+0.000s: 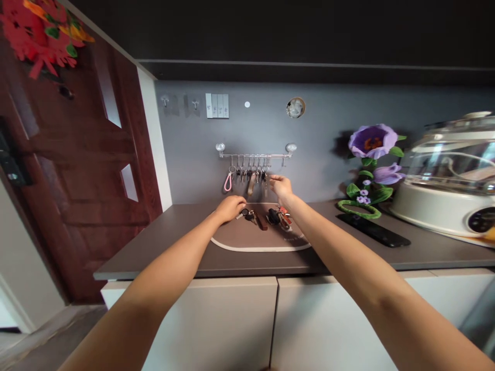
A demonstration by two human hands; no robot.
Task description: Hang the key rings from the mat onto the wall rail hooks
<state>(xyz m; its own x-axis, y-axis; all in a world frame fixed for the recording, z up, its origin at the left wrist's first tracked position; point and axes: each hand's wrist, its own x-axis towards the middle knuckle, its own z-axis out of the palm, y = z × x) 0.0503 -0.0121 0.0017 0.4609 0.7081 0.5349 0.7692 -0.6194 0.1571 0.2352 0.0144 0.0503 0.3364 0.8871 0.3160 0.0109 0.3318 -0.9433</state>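
Observation:
My left hand [231,207] is low over the pinkish-brown mat [251,245], its fingers curled together beside a bunch of keys [250,216] with a brown strap. Whether it pinches that bunch's ring is hard to see. My right hand [281,186] is raised at the right part of a metal hook rail [255,155], thumb and fingers closed next to a hanging key [265,189]. What lies between those fingertips is too small to make out. Another key bunch [284,220], with black and red pieces, rests on the mat below my right wrist.
Several key sets and a pink loop [228,182] hang from the rail. To the right are a purple knitted flower [373,141], a black phone [373,230] and a white appliance [436,201] with a clear cover. A dark cabinet [290,31] overhangs the counter [154,242].

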